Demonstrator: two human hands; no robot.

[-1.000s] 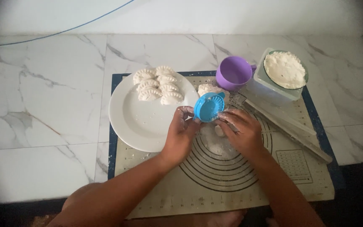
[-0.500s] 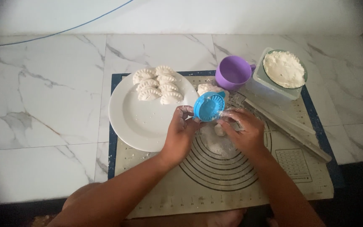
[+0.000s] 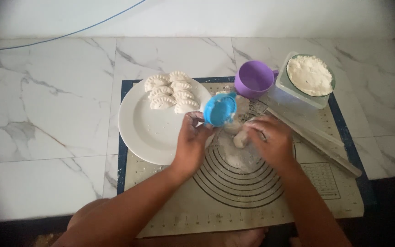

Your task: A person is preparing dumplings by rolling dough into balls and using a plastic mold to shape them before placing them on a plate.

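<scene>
On the marbled worktop, a beige pastry mat with printed concentric rings is laid out. Above the mat's centre, a blue round dumpling press is held by the left hand, its fingers closed around the lower edge, just beside the rim of a white plate. A piece of dough is gripped by the right hand, whose fingers are curled narrowly over it, above a floured patch of the mat. Seven crimped dumplings are seen grouped at the far side of the plate. A purple cup is placed beyond the press, and a clear container of white flour stands just beside it. A pale rolling pin is laid diagonally along the mat's right side.
</scene>
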